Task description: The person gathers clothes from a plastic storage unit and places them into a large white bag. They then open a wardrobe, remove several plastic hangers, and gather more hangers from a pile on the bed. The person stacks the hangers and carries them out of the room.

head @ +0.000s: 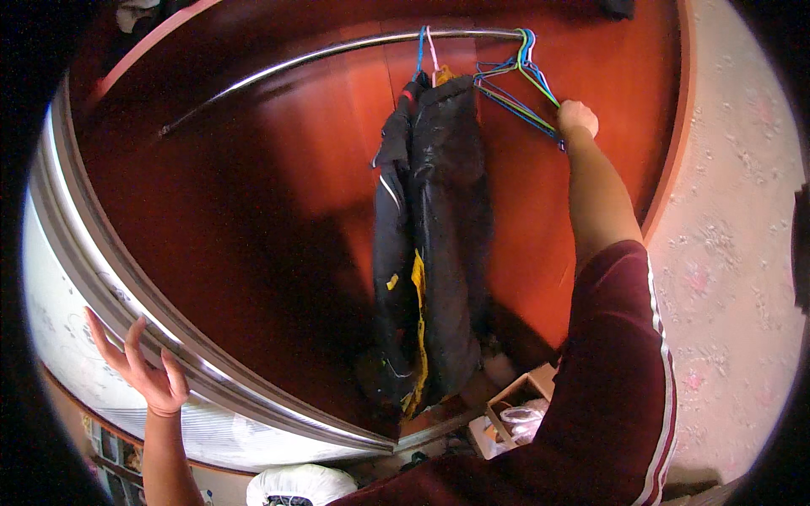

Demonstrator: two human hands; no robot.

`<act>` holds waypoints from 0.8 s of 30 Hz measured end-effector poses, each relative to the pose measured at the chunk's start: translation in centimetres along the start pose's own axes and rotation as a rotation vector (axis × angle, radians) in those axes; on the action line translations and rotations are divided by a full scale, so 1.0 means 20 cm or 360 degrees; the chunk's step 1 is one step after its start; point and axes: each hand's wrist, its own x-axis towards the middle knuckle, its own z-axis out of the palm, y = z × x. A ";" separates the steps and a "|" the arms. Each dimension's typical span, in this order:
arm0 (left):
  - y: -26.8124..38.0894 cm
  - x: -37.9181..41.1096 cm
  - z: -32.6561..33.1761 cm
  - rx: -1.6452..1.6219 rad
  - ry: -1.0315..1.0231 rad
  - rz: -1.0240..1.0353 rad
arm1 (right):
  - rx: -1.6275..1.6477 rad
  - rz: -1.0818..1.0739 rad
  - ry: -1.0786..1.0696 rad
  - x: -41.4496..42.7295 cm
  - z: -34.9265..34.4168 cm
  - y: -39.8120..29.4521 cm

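My right hand (579, 118) is closed around the near ends of several thin hangers (525, 107), blue, green and white. Their hooks are still over the right end of a metal closet rod (354, 44). Left of them, a black jacket (395, 202) and a longer dark coat (446, 221) with yellow edging hang from a blue and a pink hanger. My left hand (142, 370) has its fingers spread and holds nothing. It is in front of the frame edge of a white sliding door (215, 424); whether it touches the door is unclear.
Reddish-brown panels (525, 240) line the wardrobe. An open cardboard box (500, 405) with plastic bags stands low on the right. A white bag (300, 484) lies at the bottom, beside a rack (114, 465) at lower left. Flowered wallpaper (715, 253) covers the right wall.
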 end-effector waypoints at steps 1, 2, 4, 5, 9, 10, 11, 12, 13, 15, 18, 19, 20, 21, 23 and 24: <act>0.00 0.00 0.01 -0.0030 0.0014 -0.0007 | 0.0000 0.0041 0.0044 0.01 0.02 0.01; 0.01 -0.01 0.02 -0.0061 0.0028 -0.0014 | -0.0002 0.0083 0.0089 0.03 0.03 0.05; 0.01 -0.01 0.03 -0.0055 0.0013 -0.0023 | 0.0084 0.0192 0.0011 0.00 0.00 0.00; 0.00 -0.02 0.03 -0.0057 0.0009 -0.0055 | 0.0123 0.0153 -0.0132 -0.04 -0.05 -0.04; 0.00 -0.01 0.00 -0.0058 -0.0007 0.0041 | 0.0402 -0.0021 -0.0639 -0.10 -0.17 -0.17; 0.00 0.00 0.00 -0.0085 0.0001 0.0081 | 0.0514 -0.0113 -0.0608 0.00 -0.10 -0.15; 0.01 0.01 0.01 -0.0098 0.0007 0.0089 | 0.0621 -0.0204 -0.0573 0.09 -0.04 -0.14; 0.01 0.01 0.02 -0.0107 0.0012 0.0095 | 0.0790 -0.0049 -0.0649 0.14 0.01 -0.13; 0.01 0.01 0.02 -0.0104 0.0014 0.0099 | 0.0964 0.0096 -0.0723 0.18 0.04 -0.14; 0.01 0.00 0.03 -0.0116 0.0002 0.0094 | 0.1007 0.0151 -0.0704 0.20 0.06 -0.15; 0.01 0.00 0.01 -0.0083 0.0015 0.0054 | 0.0719 -0.0068 -0.0419 0.12 0.00 -0.26; 0.00 -0.01 0.02 -0.0073 0.0036 0.0034 | 0.0675 -0.0089 -0.0309 0.10 -0.03 -0.27; -0.01 -0.01 0.02 -0.0064 0.0055 0.0013 | 0.0716 -0.0046 -0.0187 0.07 -0.05 -0.28; -0.01 -0.01 0.02 -0.0079 0.0051 0.0036 | 0.0747 0.0003 -0.0069 0.06 -0.06 -0.27; 0.00 0.00 0.04 -0.0115 0.0043 0.0079 | 0.0679 -0.0049 -0.0018 0.09 -0.09 -0.21; -0.01 -0.01 0.03 -0.0116 0.0043 0.0084 | 0.0636 -0.0054 0.0077 0.07 -0.10 -0.21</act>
